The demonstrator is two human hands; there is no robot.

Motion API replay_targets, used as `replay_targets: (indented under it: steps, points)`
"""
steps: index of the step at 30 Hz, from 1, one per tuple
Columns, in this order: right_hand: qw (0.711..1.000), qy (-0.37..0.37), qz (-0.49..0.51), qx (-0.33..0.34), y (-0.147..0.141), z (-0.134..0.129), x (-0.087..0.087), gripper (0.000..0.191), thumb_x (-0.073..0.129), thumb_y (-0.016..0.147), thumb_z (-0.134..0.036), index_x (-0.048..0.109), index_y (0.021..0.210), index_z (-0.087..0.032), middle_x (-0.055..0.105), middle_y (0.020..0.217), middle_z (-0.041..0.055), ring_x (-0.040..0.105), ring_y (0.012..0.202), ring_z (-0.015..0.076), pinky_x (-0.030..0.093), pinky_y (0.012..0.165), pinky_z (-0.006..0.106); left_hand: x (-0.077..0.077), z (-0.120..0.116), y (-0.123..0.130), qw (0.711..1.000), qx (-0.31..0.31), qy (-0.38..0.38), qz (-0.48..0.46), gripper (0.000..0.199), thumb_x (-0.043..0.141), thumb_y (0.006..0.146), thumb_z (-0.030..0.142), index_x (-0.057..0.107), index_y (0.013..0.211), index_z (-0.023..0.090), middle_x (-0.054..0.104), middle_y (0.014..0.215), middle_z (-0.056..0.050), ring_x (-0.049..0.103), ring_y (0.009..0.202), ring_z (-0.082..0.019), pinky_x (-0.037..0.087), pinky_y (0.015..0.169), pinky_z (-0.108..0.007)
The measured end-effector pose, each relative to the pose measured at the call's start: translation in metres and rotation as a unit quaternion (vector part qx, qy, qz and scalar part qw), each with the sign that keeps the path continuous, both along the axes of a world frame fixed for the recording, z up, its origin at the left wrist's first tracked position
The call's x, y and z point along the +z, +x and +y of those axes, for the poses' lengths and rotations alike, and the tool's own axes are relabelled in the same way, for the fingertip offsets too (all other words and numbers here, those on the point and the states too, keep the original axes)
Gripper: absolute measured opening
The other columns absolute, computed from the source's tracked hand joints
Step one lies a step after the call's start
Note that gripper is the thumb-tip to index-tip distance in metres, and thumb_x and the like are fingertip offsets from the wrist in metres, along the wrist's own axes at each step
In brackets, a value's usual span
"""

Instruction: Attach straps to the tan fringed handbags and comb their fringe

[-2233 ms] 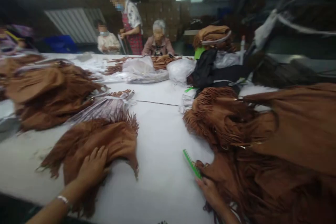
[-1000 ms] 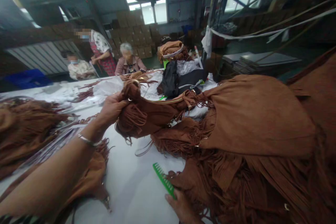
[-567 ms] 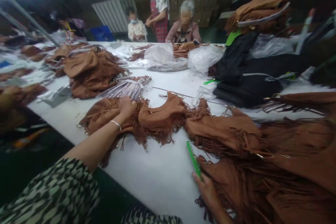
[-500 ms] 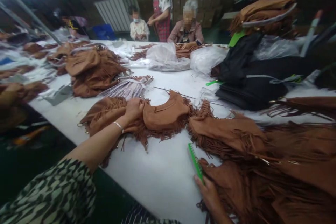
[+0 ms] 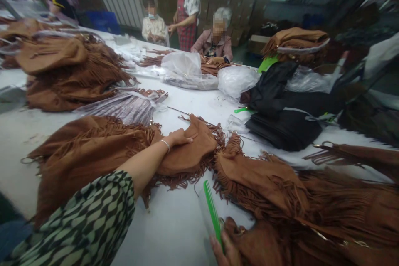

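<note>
My left hand [image 5: 180, 137], with a bracelet at the wrist, is closed on a brown suede-like fringed bag [image 5: 193, 153] near the middle of the table; the fingertips are partly hidden. Another brown fringed bag [image 5: 93, 145] spreads out under and left of my forearm. At the bottom, my right hand [image 5: 227, 250] grips a green comb [image 5: 212, 212], its teeth facing right and its tip pointing up and away from me. Beside that hand lies a heap of brown fringed pieces [image 5: 311, 216], with one fringed bag [image 5: 258, 170] along its far edge.
Across the white table [image 5: 174, 224] lie a bundle of wrapped straps [image 5: 124, 106], a bag pile [image 5: 65, 70], clear plastic bags [image 5: 235, 81] and folded black material [image 5: 286, 120]. A second green tool [image 5: 241, 110] lies near the black material. Co-workers [image 5: 215, 37] are at the far side.
My left hand has moved from the bag's left edge onto its upper surface. The left-hand bag now lies more spread out. The comb stays in my right hand, and the view has shifted right.
</note>
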State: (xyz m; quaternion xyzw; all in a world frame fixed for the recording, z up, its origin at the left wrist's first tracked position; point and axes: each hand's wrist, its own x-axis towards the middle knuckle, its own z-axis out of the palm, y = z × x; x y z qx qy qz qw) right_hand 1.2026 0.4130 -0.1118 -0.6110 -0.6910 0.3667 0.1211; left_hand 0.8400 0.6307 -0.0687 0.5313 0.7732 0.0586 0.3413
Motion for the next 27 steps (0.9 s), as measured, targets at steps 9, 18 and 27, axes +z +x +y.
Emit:
replay_targets:
  steps: [9, 18, 27]
  points:
    - [0.990, -0.102, 0.084, -0.054, -0.022, 0.084, 0.045, 0.053, 0.032, 0.079, -0.066, 0.054, 0.067, -0.020, 0.051, 0.053, 0.0001, 0.048, 0.050, 0.0158, 0.035, 0.049, 0.024, 0.075, -0.033, -0.014, 0.975, -0.109, -0.082, -0.173, 0.062, 0.060, 0.069, 0.067, 0.064, 0.099, 0.013, 0.069, 0.095, -0.006, 0.064, 0.084, -0.022, 0.051, 0.071, -0.027]
    - [0.975, -0.114, 0.174, -0.072, -0.004, 0.139, 0.026, 0.046, 0.042, 0.079, -0.059, 0.050, 0.060, -0.018, 0.035, 0.042, -0.0053, 0.032, 0.041, 0.0095, 0.023, 0.044, 0.022, 0.186, -0.093, 0.003, 0.926, -0.047, -0.159, -0.339, 0.055, 0.066, 0.074, 0.055, 0.059, 0.114, 0.018, 0.067, 0.108, -0.008, 0.064, 0.097, -0.025, 0.052, 0.084, -0.035]
    - [0.975, -0.133, 0.164, -0.074, 0.020, 0.130, -0.009, 0.050, 0.045, 0.078, -0.058, 0.058, 0.058, -0.014, 0.056, 0.053, 0.0041, 0.052, 0.052, 0.0156, 0.035, 0.050, 0.024, 0.177, -0.099, 0.041, 0.915, -0.055, -0.222, -0.333, 0.061, 0.059, 0.076, 0.058, 0.055, 0.118, 0.015, 0.064, 0.112, -0.013, 0.062, 0.100, -0.028, 0.051, 0.086, -0.038]
